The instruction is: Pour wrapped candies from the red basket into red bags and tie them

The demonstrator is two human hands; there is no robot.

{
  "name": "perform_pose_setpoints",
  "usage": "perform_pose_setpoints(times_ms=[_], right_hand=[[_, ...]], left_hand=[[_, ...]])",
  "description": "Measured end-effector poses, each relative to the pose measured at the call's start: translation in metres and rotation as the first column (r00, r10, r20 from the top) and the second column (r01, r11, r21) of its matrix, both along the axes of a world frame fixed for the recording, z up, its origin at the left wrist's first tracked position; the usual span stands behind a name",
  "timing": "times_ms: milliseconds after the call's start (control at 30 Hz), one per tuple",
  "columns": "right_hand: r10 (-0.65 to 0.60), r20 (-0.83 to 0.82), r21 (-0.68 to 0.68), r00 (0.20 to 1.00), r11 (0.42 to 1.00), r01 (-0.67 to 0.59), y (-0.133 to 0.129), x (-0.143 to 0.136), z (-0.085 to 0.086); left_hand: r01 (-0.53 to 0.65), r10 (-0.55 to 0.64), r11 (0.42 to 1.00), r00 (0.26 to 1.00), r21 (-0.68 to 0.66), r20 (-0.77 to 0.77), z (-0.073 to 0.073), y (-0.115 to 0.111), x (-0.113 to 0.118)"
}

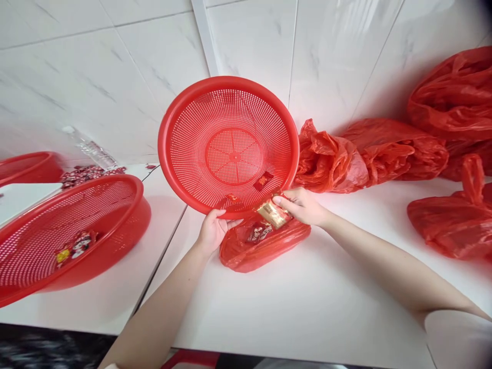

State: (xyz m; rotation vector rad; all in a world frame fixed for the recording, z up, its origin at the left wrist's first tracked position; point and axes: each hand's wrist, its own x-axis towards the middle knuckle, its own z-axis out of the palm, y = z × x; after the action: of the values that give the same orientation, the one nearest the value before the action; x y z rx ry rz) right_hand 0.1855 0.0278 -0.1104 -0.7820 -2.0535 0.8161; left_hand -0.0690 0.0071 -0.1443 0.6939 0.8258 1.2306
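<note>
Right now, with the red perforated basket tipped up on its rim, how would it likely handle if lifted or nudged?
The basket probably feels stiff and light: the left hand alone holds its rim while it keeps its round shape. Being round and standing on edge, it might roll or flop flat if released. The mesh looks grippy rather than slippery.

I see a wall (115,66) of large white marble-look tiles with faint grey veins and thin grout lines. It meets a second tiled wall (346,56) at a white corner strip (203,36). Below, 2 white tables (307,307) stand edge to edge, a narrow seam between them. Light is bright and even. A dark floor (46,351) shows at bottom left.
</note>
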Motion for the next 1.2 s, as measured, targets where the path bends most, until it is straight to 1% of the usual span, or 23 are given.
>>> perform_pose_setpoints(times_ms=[33,67,100,133,167,200,267,333,400,467,500,567,633,667,733,800,867,933,967,1000,1067,1133,1200], right_hand=[[-0.024,0.09,0.158,0.996,0.987,0.01,-0.001,0.0,0.0],[-0.054,0.176,0.311,0.983,0.95,-0.003,-0.001,-0.001,0.0],[-0.085,0.258,0.439,0.962,0.898,-0.038,-0.002,-0.002,-0.001],[-0.115,0.335,0.531,0.935,0.843,-0.087,-0.002,-0.004,-0.003],[-0.144,0.406,0.585,0.903,0.799,-0.136,-0.002,-0.005,-0.005],[-0.171,0.467,0.612,0.868,0.77,-0.178,-0.003,-0.007,-0.007],[-0.208,0.554,0.617,0.806,0.752,-0.231,-0.005,-0.011,-0.01],[-0.186,0.588,0.579,0.787,0.776,-0.249,-0.008,-0.014,-0.011],[-0.104,0.568,0.51,0.816,0.823,-0.25,-0.011,-0.016,-0.009],[-0.044,0.496,0.455,0.867,0.864,-0.217,-0.015,-0.017,-0.005],[-0.04,0.453,0.441,0.891,0.878,-0.185,-0.016,-0.017,-0.003],[-0.074,0.385,0.436,0.92,0.893,-0.111,-0.018,-0.018,-0.002],[-0.094,0.385,0.431,0.918,0.898,-0.089,-0.019,-0.018,-0.004],[-0.08,0.41,0.417,0.909,0.902,-0.109,-0.019,-0.018,-0.005],[-0.007,0.468,0.368,0.884,0.911,-0.188,-0.018,-0.018,-0.009],[0.076,0.471,0.313,0.879,0.917,-0.247,-0.017,-0.017,-0.012],[0.169,0.39,0.26,0.905,0.923,-0.285,-0.016,-0.017,-0.012],[0.26,0.231,0.188,0.938,0.933,-0.306,-0.014,-0.017,-0.011],[0.272,0.129,0.138,0.954,0.947,-0.289,-0.012,-0.017,-0.011],[0.247,0.02,0.071,0.969,0.966,-0.248,-0.01,-0.017,-0.01],[0.126,-0.175,-0.107,0.977,0.984,-0.146,-0.006,-0.018,-0.011],[0.017,-0.301,-0.266,0.954,0.959,-0.101,-0.002,-0.018,-0.012],[-0.035,-0.359,-0.327,0.933,0.941,-0.091,0.001,-0.018,-0.015]], left_hand=[[-0.004,0.004,1.0,1.0,0.001,-0.003,0.0,0.0,0.0],[-0.013,0.013,1.0,1.0,0.005,-0.008,0.0,0.0,0.001],[-0.028,0.028,1.0,0.999,0.013,-0.015,0.0,-0.001,0.002],[-0.044,0.044,0.999,0.999,0.024,-0.022,0.0,-0.001,0.003],[-0.06,0.061,0.997,0.998,0.037,-0.028,0.001,-0.001,0.003],[-0.074,0.076,0.996,0.997,0.052,-0.032,0.001,-0.001,0.004],[-0.1,0.103,0.992,0.994,0.075,-0.04,0.003,-0.001,0.005],[-0.13,0.136,0.986,0.989,0.103,-0.057,0.004,-0.002,0.006],[-0.133,0.143,0.983,0.987,0.129,-0.068,0.004,-0.004,0.008],[-0.08,0.091,0.985,0.994,0.153,-0.063,0.003,-0.009,0.014],[-0.04,0.05,0.986,0.997,0.161,-0.056,0.003,-0.013,0.018],[0.038,-0.031,0.986,0.998,0.162,-0.05,0.0,-0.021,0.027],[0.105,-0.098,0.984,0.994,0.142,-0.052,-0.002,-0.03,0.035],[0.136,-0.13,0.982,0.99,0.13,-0.05,-0.004,-0.034,0.037],[0.188,-0.185,0.976,0.982,0.113,-0.042,-0.008,-0.038,0.04],[0.198,-0.194,0.974,0.98,0.111,-0.041,-0.012,-0.038,0.039],[0.166,-0.161,0.979,0.986,0.118,-0.052,-0.014,-0.033,0.035],[0.103,-0.096,0.986,0.994,0.132,-0.06,-0.013,-0.027,0.029],[0.066,-0.058,0.988,0.996,0.139,-0.061,-0.012,-0.023,0.026],[0.025,-0.016,0.989,0.998,0.147,-0.061,-0.01,-0.02,0.023],[-0.063,0.073,0.984,0.996,0.168,-0.055,-0.004,-0.013,0.017],[-0.141,0.153,0.971,0.987,0.191,-0.048,0.002,-0.009,0.013],[-0.186,0.198,0.962,0.979,0.198,-0.045,0.007,-0.006,0.01]])
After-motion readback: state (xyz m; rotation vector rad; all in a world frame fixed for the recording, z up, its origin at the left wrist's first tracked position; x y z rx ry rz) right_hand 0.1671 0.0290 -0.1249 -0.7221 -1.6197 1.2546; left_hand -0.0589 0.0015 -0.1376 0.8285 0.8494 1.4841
